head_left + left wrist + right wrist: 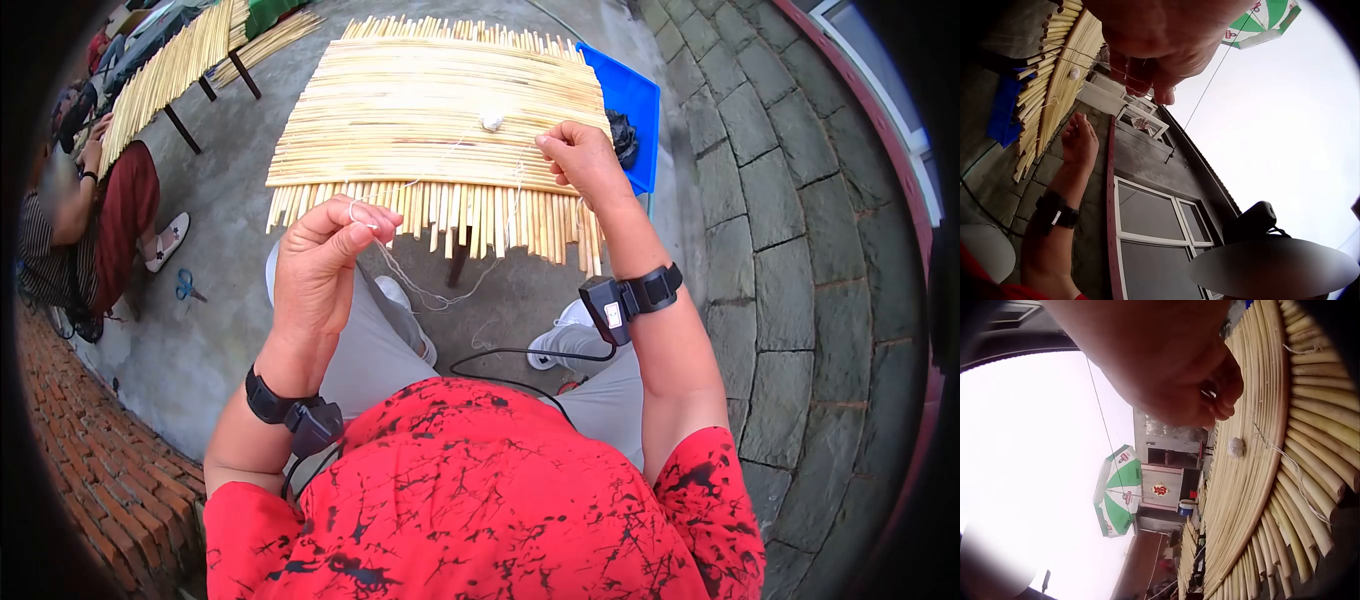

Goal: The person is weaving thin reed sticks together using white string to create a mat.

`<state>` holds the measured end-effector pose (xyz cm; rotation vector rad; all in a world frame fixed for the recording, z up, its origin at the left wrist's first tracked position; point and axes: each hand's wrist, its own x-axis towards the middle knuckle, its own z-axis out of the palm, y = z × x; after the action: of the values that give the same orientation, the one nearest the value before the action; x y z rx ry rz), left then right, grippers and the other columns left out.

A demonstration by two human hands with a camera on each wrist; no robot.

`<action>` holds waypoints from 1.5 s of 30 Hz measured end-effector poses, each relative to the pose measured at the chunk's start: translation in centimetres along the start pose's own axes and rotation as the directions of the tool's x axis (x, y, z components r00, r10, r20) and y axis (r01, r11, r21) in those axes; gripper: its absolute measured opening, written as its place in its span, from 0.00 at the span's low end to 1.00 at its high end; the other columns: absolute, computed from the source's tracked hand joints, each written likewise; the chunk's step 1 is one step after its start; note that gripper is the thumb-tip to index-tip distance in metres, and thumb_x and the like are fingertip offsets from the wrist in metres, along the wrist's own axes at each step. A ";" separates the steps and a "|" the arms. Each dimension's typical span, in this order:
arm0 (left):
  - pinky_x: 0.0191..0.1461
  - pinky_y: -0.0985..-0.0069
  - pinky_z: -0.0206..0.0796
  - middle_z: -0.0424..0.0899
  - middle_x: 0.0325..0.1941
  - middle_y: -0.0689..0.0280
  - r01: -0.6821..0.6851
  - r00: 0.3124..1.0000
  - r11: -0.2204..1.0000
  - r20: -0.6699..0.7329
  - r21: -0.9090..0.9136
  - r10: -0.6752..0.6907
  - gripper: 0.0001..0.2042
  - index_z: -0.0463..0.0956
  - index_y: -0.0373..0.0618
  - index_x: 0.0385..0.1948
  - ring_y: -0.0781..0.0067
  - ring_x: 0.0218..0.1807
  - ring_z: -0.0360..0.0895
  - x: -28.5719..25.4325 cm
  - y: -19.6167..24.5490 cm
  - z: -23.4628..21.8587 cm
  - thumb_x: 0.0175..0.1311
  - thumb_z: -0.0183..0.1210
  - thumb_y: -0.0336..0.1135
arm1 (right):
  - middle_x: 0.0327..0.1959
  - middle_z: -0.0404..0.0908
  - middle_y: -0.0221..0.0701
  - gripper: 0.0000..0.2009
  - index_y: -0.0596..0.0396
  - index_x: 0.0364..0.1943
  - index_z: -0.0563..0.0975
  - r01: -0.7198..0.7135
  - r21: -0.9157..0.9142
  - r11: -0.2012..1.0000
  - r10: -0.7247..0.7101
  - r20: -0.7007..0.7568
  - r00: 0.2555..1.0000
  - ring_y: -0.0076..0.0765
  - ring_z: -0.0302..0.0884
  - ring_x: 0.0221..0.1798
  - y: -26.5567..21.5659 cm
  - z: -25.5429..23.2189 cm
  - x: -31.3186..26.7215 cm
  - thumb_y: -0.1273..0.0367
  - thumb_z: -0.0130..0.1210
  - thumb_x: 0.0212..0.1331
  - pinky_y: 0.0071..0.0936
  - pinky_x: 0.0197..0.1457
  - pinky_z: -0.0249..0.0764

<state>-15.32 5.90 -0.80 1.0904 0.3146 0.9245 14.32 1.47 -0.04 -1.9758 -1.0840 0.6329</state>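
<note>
White string point(430, 297) loops below my left hand point(330, 235), whose thumb and curled fingers pinch it. In the left wrist view, strands run across the fingers of the left hand point(1154, 47). Over the right part of the stick mat point(420, 115), my right hand point(590, 165) is raised with bent fingers, thumb near the index finger; whether it pinches any string cannot be made out. A small ball of white string point(491, 121) lies on the mat, left of the right hand. Twisted string point(1297, 469) hangs over the stick ends in the right wrist view.
A blue tray point(640, 110) with black plastic stands behind the mat's right side. At the left sits another person point(70, 210) beside a second stick mat point(170, 75). Blue scissors point(187, 286) lie on the ground. A black cable point(500, 352) runs from the right wrist camera across my lap.
</note>
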 end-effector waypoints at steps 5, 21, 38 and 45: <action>0.51 0.68 0.63 0.76 0.25 0.63 -0.002 0.999 0.999 -0.041 -0.044 0.000 0.04 0.74 0.40 0.22 0.69 0.35 0.73 -0.9 0.9 0.0 0.53 0.58 0.29 | 0.32 0.79 0.46 0.14 0.61 0.29 0.80 -0.075 -0.555 0.828 0.054 -0.054 0.997 0.47 0.78 0.35 1.5 2.5 3.7 0.62 0.61 0.43 0.34 0.39 0.74; 0.45 0.75 0.66 0.77 0.30 0.59 -0.020 0.992 0.992 0.121 -0.128 0.036 0.06 0.71 0.41 0.28 0.66 0.39 0.75 -0.5 6.2 1.9 0.62 0.51 0.33 | 0.21 0.77 0.39 0.09 0.59 0.22 0.70 0.074 0.106 0.992 -0.067 -0.064 0.996 0.30 0.72 0.19 -0.2 0.4 -2.3 0.67 0.50 0.51 0.27 0.23 0.71; 0.44 0.74 0.69 0.79 0.37 0.59 -0.102 0.982 0.976 0.139 -0.192 0.130 0.06 0.72 0.41 0.34 0.63 0.49 0.74 8.4 9.4 1.2 0.61 0.52 0.33 | 0.36 0.76 0.31 0.08 0.59 0.38 0.71 0.507 0.407 0.760 0.260 -0.905 0.337 0.15 0.65 0.25 18.9 -34.2 -36.8 0.71 0.53 0.57 0.13 0.22 0.62; 0.41 0.74 0.67 0.80 0.35 0.58 -0.071 0.977 0.993 -0.209 -0.098 0.050 0.04 0.72 0.44 0.30 0.67 0.42 0.77 13.2 7.5 -0.3 0.60 0.54 0.34 | 0.27 0.76 0.28 0.06 0.58 0.33 0.73 0.461 0.512 0.724 0.530 -0.842 0.102 0.16 0.65 0.21 33.8 -35.3 -44.5 0.70 0.53 0.57 0.13 0.20 0.62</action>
<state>-11.19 17.34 8.31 0.9129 0.4007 1.1001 32.79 -61.78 -5.11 -1.1381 0.2120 -0.4089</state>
